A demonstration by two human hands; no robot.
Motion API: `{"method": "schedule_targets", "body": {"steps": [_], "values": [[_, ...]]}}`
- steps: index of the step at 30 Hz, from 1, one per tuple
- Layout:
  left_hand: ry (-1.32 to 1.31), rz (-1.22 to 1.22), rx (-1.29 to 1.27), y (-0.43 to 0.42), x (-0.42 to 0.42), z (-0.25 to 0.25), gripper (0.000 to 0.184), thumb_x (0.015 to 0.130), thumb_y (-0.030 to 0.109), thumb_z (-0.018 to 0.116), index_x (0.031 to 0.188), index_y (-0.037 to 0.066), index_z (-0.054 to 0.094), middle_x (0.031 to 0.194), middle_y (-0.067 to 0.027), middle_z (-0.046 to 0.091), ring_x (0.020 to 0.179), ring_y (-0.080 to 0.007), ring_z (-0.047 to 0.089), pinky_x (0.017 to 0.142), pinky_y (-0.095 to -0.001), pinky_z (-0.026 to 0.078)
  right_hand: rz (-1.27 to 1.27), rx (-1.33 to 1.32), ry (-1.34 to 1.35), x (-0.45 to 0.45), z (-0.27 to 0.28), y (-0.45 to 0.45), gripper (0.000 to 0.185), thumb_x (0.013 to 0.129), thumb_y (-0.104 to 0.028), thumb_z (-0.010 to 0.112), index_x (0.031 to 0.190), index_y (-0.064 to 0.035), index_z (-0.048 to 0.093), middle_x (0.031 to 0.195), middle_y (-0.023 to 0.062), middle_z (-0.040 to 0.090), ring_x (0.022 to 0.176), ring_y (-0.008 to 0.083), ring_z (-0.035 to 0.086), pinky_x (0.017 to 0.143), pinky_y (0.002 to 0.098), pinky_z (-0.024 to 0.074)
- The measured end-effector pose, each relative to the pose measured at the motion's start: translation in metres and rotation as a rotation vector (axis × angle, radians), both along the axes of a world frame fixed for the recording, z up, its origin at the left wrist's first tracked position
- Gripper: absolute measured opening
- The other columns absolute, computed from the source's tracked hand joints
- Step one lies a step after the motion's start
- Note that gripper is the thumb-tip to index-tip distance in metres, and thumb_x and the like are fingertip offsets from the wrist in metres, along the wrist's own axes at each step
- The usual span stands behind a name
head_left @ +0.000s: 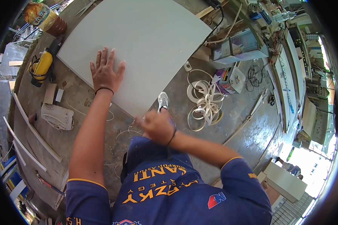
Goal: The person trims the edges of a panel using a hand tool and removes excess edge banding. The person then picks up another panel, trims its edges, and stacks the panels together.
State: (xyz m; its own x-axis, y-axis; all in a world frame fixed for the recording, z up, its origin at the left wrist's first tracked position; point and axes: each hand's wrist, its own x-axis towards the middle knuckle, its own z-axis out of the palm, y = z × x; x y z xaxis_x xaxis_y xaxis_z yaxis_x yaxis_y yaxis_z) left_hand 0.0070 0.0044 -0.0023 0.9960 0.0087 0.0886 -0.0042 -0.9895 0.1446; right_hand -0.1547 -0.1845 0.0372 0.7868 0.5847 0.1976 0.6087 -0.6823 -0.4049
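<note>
From my remote post I am seeing the left hand (108, 71) at 10 o'clock resting spread, gripping nothing, on the white panel (142, 45) lying at 11; at 7 the right hand (157, 127) is hovering, curled, blurred, its hold unreadable; uneven palm pressure could be risking slippage

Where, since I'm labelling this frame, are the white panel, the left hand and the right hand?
White panel (144, 50): head view, on the middle of its flat face.
Left hand (106, 74): head view, on the back of the hand.
Right hand (157, 126): head view, mid-hand, blurred.
</note>
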Motion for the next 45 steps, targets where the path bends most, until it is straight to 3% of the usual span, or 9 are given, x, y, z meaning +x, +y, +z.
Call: {"method": "schedule_targets", "body": {"steps": [5, 9, 17, 25, 30, 35, 39, 42, 45], "values": [[-0.021, 0.004, -0.004, 0.0, 0.001, 0.001, 0.06, 0.09, 0.05, 0.047, 0.143, 0.024, 0.041, 0.154, -0.0013, 0.031, 0.143, -0.0202, 0.024, 0.117, -0.0482, 0.015, 0.078, 0.054, 0.178, -0.011, 0.011, -0.004, 0.035, 0.075, -0.01, 0.059, 0.11, -0.0114, 0.061, 0.078, 0.0049, 0.054, 0.074, 0.0234, 0.058, 0.058, 0.0375, 0.0481], [-0.038, -0.002, 0.008, 0.001, 0.0, -0.002, 0.059, 0.09, 0.048, 0.051, 0.143, 0.025, 0.043, 0.153, -0.0009, 0.032, 0.143, -0.0204, 0.026, 0.116, -0.0487, 0.017, -0.438, 0.371, -0.108, 0.101, -0.037, -0.107, 0.02, 0.079, -0.006, 0.059, 0.098, -0.0082, 0.066, 0.081, 0.0113, 0.059, 0.077, 0.0296, 0.059, 0.065, 0.0391, 0.0481], [-0.017, -0.03, 0.0, 0.0, 0.0, 0.001, 0.058, 0.089, 0.044, 0.053, 0.142, 0.023, 0.043, 0.154, -0.0012, 0.031, 0.143, -0.0211, 0.025, 0.116, -0.0494, 0.017, -0.803, 0.024, -0.228, 0.266, -0.039, -0.247, 0.026, 0.081, -0.009, 0.057, 0.106, -0.0113, 0.065, 0.093, 0.015, 0.062, 0.09, 0.0336, 0.062, 0.077, 0.0429, 0.0509], [-0.002, -0.013, -0.007, 0.0, 0.0, 0.003, 0.058, 0.09, 0.044, 0.053, 0.143, 0.022, 0.043, 0.154, -0.0024, 0.031, 0.144, -0.0215, 0.024, 0.116, -0.0493, 0.016, -0.597, -0.06, -0.334, 0.227, -0.043, -0.204, 0.027, 0.079, -0.008, 0.059, 0.105, -0.0139, 0.064, 0.084, 0.0127, 0.057, 0.081, 0.0334, 0.059, 0.07, 0.0436, 0.05], [-0.022, -0.011, -0.011, 0.001, 0.001, 0.001, 0.059, 0.089, 0.046, 0.053, 0.142, 0.022, 0.043, 0.154, -0.003, 0.032, 0.143, -0.0217, 0.025, 0.116, -0.0493, 0.017, -0.312, 0.171, -0.369, 0.122, -0.05, -0.114, 0.041, 0.073, -0.002, 0.063, 0.113, -0.0122, 0.061, 0.072, 0.0073, 0.055, 0.07, 0.0288, 0.056, 0.06, 0.0424, 0.0485], [-0.035, -0.013, -0.036, 0.001, 0.002, 0.002, 0.058, 0.09, 0.047, 0.05, 0.142, 0.022, 0.044, 0.153, -0.0046, 0.032, 0.143, -0.0222, 0.025, 0.116, -0.0503, 0.016, -0.048, 0.127, 0.102, -0.024, -0.031, 0.021, 0.035, 0.076, -0.005, 0.058, 0.11, -0.0093, 0.061, 0.075, 0.0074, 0.053, 0.074, 0.025, 0.057, 0.062, 0.0393, 0.0475], [-0.029, -0.064, -0.003, 0.001, -0.002, -0.005, 0.055, 0.09, 0.045, 0.048, 0.138, 0.018, 0.049, 0.152, -0.0086, 0.035, 0.142, -0.0269, 0.027, 0.115, -0.0533, 0.017, 0.088, 0.246, 0.212, -0.031, -0.016, 0.017, 0.035, 0.075, -0.007, 0.056, 0.109, -0.0111, 0.063, 0.079, 0.0077, 0.055, 0.079, 0.0264, 0.058, 0.068, 0.0374, 0.0492], [0.01, -0.378, -0.078, -0.017, -0.042, -0.002, 0.052, 0.089, 0.038, 0.053, 0.134, 0.01, 0.052, 0.151, -0.0128, 0.035, 0.141, -0.0329, 0.029, 0.112, -0.0558, 0.022, -0.462, 0.599, 0.246, 0.03, -0.019, -0.053, 0.021, 0.077, -0.005, 0.061, 0.097, -0.0082, 0.066, 0.084, 0.0098, 0.063, 0.075, 0.0285, 0.062, 0.066, 0.0364, 0.05], [0.115, -0.612, -0.127, -0.059, -0.111, 0.026, 0.051, 0.089, 0.028, 0.055, 0.134, 0.003, 0.05, 0.151, -0.0126, 0.035, 0.142, -0.0323, 0.027, 0.113, -0.0561, 0.018, -0.928, 0.776, 0.449, 0.094, -0.087, -0.159, 0.022, 0.076, -0.006, 0.065, 0.097, -0.0014, 0.063, 0.072, 0.0078, 0.061, 0.067, 0.0142, 0.059, 0.063, 0.0303, 0.0476]]}}
